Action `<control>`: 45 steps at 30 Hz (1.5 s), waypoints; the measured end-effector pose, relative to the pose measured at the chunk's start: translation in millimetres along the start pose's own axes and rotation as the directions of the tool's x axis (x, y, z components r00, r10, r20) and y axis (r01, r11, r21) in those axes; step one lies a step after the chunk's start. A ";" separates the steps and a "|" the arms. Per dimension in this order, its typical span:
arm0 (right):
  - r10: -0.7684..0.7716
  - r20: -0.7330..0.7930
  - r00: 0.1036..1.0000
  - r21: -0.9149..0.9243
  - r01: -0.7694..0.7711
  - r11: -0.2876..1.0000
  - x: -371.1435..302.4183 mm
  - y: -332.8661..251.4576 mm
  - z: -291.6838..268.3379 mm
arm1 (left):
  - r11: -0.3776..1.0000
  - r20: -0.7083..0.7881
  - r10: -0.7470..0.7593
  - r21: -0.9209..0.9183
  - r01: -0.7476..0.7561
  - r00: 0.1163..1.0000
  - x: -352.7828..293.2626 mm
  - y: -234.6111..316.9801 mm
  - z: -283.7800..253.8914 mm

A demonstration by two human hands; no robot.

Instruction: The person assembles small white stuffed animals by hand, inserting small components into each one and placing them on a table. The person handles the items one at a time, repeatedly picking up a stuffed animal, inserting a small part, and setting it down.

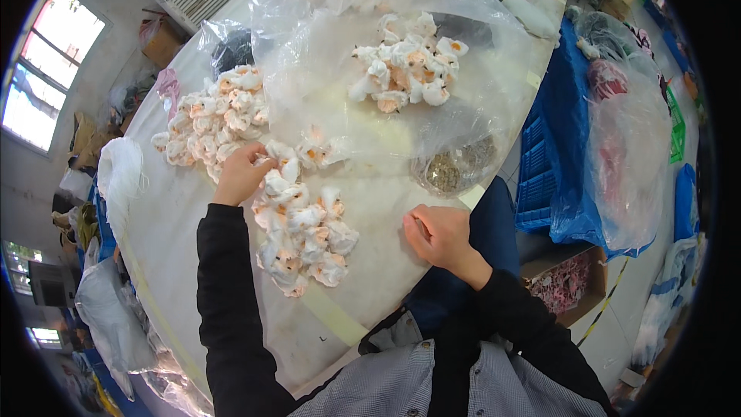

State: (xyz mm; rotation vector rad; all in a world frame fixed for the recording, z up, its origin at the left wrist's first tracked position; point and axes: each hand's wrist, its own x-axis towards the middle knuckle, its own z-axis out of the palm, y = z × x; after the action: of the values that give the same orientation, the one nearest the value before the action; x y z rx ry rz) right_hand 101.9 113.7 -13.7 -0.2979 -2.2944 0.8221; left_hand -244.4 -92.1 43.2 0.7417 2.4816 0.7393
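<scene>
Three heaps of white-and-peach cloth flower heads (305, 220): one just beyond the left hand (245, 174), one nearer the person, one farther off on clear plastic sheeting (309, 93).
Worktop (378, 205) edges: the right one runs up past a blue crate (535, 177); the near one passes by the person's lap.
Open room: bare surface between the nearer heap and the right hand (440, 235), with more left of the left forearm (224, 278).
Left-hand pose: reaching forward, fingers bent against a flower head; cannot tell whether they grip it.
Right-hand pose: loosely clenched near the edge, its inside hidden.
</scene>
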 end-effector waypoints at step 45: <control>-0.089 -0.025 0.996 0.076 0.091 0.993 -9.7 4.9 -1.3 | 0.954 -0.152 0.298 0.082 -0.288 0.943 -34.2 52.0 19.0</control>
State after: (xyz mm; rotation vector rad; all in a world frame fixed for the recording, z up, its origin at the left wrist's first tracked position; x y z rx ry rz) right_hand 110.0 114.1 -21.1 -0.1665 -2.2324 0.8552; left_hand -189.3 -68.8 68.7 1.1326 2.5778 0.8643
